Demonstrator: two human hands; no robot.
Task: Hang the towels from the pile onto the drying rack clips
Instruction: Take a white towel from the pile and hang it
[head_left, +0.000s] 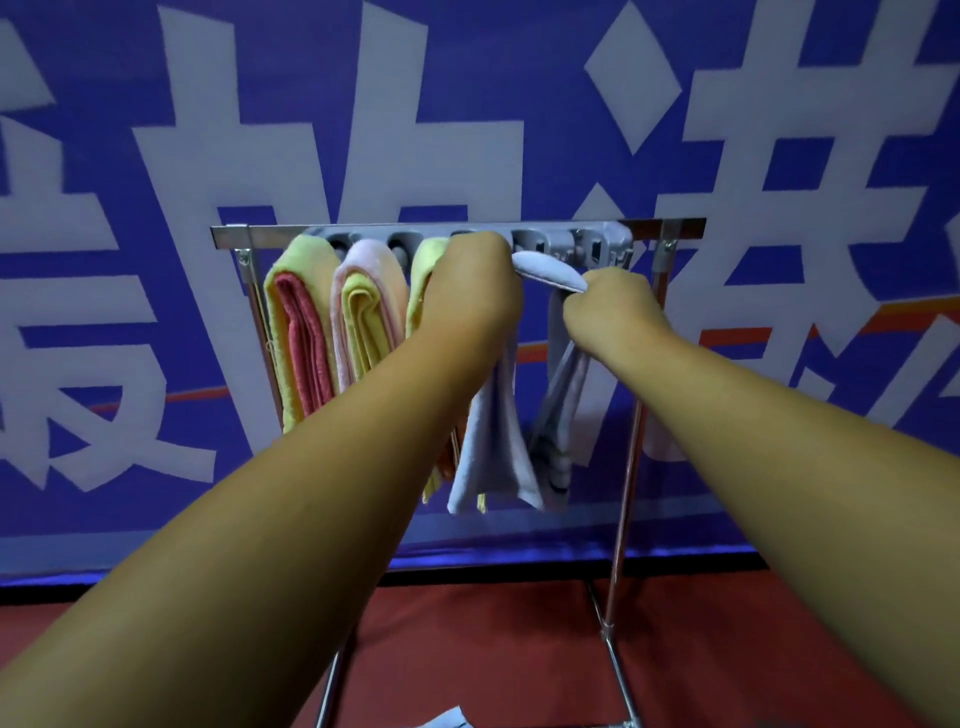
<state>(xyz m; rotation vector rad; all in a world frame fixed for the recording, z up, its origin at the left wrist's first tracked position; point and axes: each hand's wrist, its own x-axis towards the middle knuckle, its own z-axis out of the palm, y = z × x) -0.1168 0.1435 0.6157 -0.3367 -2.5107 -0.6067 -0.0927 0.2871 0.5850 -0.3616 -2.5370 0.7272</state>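
The drying rack (626, 493) stands in front of me on the red floor (493, 649), and the grey clip bar (597, 244) under its top rail already carries three folded towels in a row. A yellow-and-red towel (301, 332) hangs furthest left, a pink-and-yellow towel (366, 312) is beside it, and a yellow-green towel (423, 270) comes next, half hidden behind the person's arm. The left grip (470, 291) is closed, raised right against the clip bar, with one end of a pale blue towel (550, 271) coming out of it. The right grip (610, 309) is a tight fist on the other end, slightly lower. The towel's top edge is pulled taut between them just below the clips, and the rest hangs down in two folds. The backs of both hands hide the fingers. Behind the rack is a blue banner (156, 156) with big white characters. A scrap of pale cloth (447, 719) shows at the bottom edge.
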